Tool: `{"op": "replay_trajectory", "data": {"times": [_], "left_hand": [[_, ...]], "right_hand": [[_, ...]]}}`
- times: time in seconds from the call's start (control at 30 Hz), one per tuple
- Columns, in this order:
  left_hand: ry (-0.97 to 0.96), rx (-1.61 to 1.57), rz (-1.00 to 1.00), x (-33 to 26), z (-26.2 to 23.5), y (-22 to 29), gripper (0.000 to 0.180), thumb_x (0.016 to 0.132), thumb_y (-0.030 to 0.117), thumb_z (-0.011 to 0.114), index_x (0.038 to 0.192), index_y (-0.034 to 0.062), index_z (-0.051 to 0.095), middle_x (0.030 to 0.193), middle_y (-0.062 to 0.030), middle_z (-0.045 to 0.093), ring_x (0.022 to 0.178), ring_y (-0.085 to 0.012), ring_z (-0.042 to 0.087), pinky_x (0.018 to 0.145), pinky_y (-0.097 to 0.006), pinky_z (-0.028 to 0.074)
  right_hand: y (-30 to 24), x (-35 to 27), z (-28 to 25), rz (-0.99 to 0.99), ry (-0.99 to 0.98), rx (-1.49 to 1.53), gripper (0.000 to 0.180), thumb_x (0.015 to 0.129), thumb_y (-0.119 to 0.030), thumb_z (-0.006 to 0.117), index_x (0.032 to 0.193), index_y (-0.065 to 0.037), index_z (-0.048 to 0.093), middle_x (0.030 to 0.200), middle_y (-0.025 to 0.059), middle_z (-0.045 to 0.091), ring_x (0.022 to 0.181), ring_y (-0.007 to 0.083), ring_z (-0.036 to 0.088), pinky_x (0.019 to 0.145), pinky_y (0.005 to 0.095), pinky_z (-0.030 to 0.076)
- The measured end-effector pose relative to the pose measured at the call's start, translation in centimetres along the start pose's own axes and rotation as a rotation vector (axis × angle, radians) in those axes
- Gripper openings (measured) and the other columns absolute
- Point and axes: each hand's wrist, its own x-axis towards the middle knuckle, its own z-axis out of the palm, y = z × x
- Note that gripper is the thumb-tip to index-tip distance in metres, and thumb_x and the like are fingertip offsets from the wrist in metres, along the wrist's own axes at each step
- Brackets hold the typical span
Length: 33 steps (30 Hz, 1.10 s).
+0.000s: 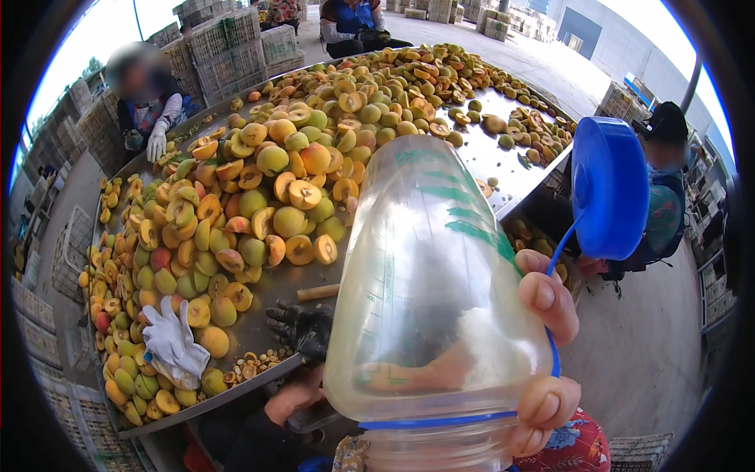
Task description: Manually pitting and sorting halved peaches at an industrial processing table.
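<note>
Close up, right hand clamped round clear plastic bottle, raised near camera; left hand's grip indiscernible.

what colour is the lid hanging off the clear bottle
Blue; the lid hangs open beside the clear bottle, seen in the head view.

Bright daylight, blown-out sky — fisheye-bent edges, perhaps soft

Bare hands (2), red floral sleeve with blue.
</note>
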Motion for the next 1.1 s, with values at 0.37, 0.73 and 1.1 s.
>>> {"op": "replay_trajectory", "data": {"times": [0.37, 0.73, 1.1], "left_hand": [[-0.184, -0.004, -0.261, -0.7, -0.7, 0.3, 0.052, 0.073, 0.015, 0.074, 0.118, -0.0002, 0.052, 0.098, -0.0179, 0.068, 0.093, -0.0337, 0.065, 0.081, -0.039, 0.050], [-0.204, 0.133, -0.234, -0.9, -0.4, -0.9, 0.033, 0.074, 0.010, 0.074, 0.094, -0.0027, 0.052, 0.087, -0.0140, 0.069, 0.086, -0.0297, 0.067, 0.074, -0.037, 0.051], [-0.235, 0.222, -0.180, -0.9, -0.1, -0.4, 0.039, 0.074, 0.009, 0.071, 0.104, -0.0023, 0.049, 0.086, -0.0154, 0.069, 0.085, -0.0331, 0.067, 0.073, -0.040, 0.051]], "right_hand": [[-6.6, 1.4, -1.1, 0.817, -0.045, -0.396, 0.030, 0.098, -0.047, 0.037, 0.121, -0.031, 0.047, 0.129, 0.0282, 0.041, 0.118, 0.0435, 0.046, 0.099, 0.0553, 0.045], [1.0, -2.1, -4.1, 0.525, -0.473, -0.691, 0.098, 0.049, -0.028, 0.086, 0.128, 0.007, 0.041, 0.125, 0.0176, 0.049, 0.114, 0.0334, 0.052, 0.097, 0.0422, 0.046], [4.2, -10.2, -7.4, 0.896, -0.563, -0.867, 0.087, 0.051, -0.023, 0.087, 0.127, -0.007, 0.045, 0.124, 0.0137, 0.051, 0.118, 0.0316, 0.048, 0.100, 0.0423, 0.041]]}}
